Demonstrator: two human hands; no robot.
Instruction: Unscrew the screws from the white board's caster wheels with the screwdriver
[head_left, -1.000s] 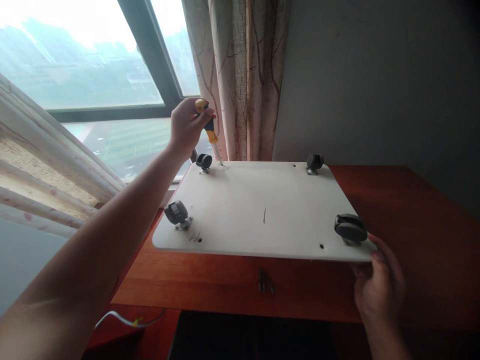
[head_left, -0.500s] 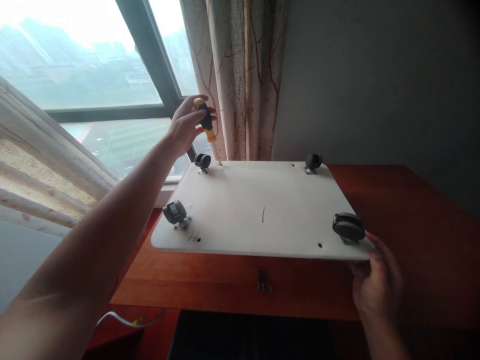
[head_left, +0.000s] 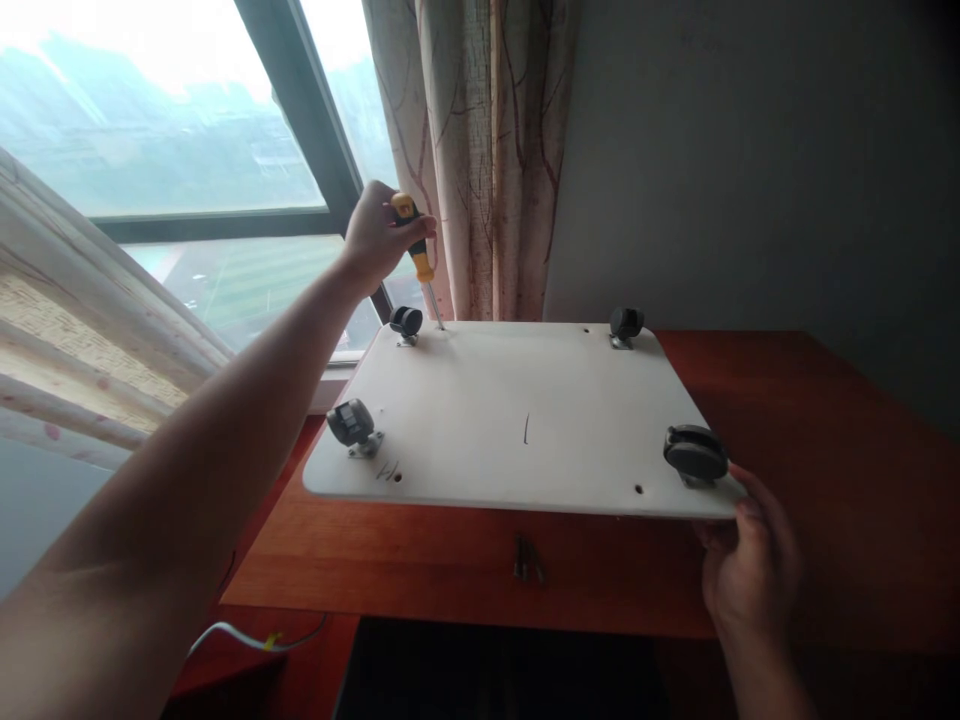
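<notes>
A white board [head_left: 480, 390] with rounded corners lies wheels-up over a brown wooden desk [head_left: 330, 560]. Near its middle is a single dark handwritten stroke — perhaps an "l" or "L" — and at 8 o'clock a scrawl like an "H", beside a drilled hole [head_left: 397, 478]. Dark twin-wheel casters stand at 10 [head_left: 406, 322], 2 [head_left: 626, 323], 4 [head_left: 696, 453] and 9 o'clock [head_left: 350, 424]. A yellow-and-black screwdriver [head_left: 424, 268] slants down to the board at 11 o'clock, its tip meeting the far edge area. The left hand [head_left: 377, 235] has its grip closed around the handle; the right hand's [head_left: 754, 570] grip clasps the board's corner at 4 o'clock, fingers underneath. Small screw-like pieces [head_left: 527, 560] lie at 6 o'clock — too blurred to name exactly. Beyond, a patterned curtain [head_left: 480, 150] hangs at 12, a window [head_left: 217, 150] at 10.
</notes>
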